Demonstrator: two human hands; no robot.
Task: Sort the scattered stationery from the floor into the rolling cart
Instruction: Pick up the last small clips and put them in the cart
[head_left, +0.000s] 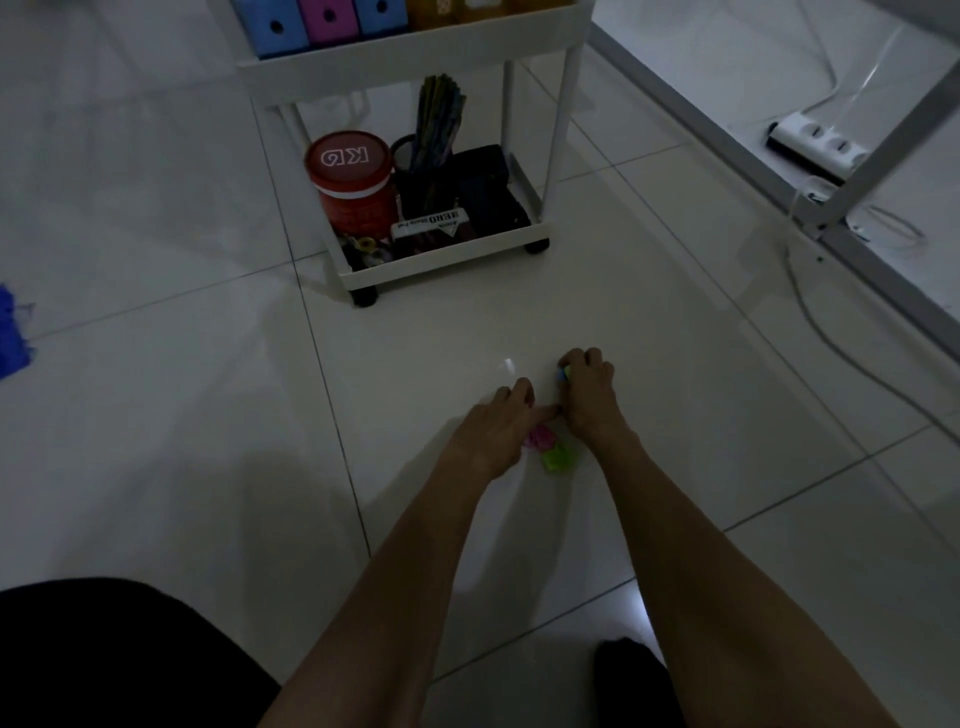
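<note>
Your right hand (587, 395) is down on the floor (675, 338) with its fingers (582, 358) curled round a small green and blue piece (564, 373), while your left hand (493, 431) sits just beside it, fingers bent with the tips at the tiles; you cannot tell whether they hold anything. A pink piece (540, 435) and a green piece (558, 460) lie on the floor between your two wrists. The rolling cart (447, 257) stands well apart ahead of you, its bottom tray carrying a red tin (353, 176) and a dark pen holder (426, 176).
</note>
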